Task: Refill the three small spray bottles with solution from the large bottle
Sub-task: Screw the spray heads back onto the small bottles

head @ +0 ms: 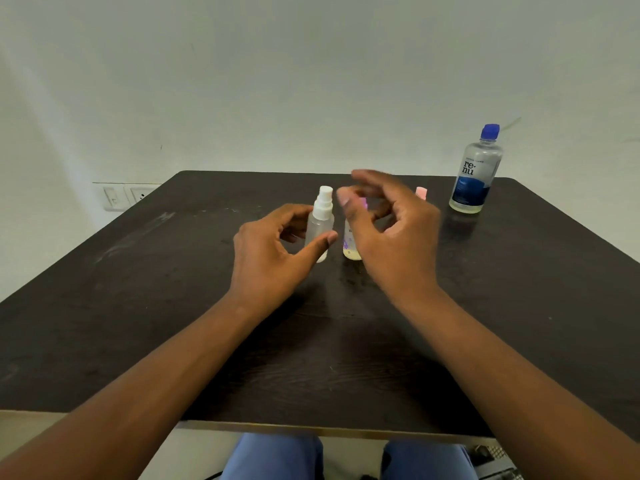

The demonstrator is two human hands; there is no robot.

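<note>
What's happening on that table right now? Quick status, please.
Left hand grips white spray bottle. Right hand open, blurred, over purple-capped bottle. Large bottle capped, far right. Pink-capped bottle mostly hidden.

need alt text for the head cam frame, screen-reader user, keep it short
A person's left hand curls around a clear spray bottle with a white cap on a dark table, while the right hand hovers, blurred, over a second small bottle. A pink cap peeks out behind, and the large blue-capped bottle stands far right.
</note>
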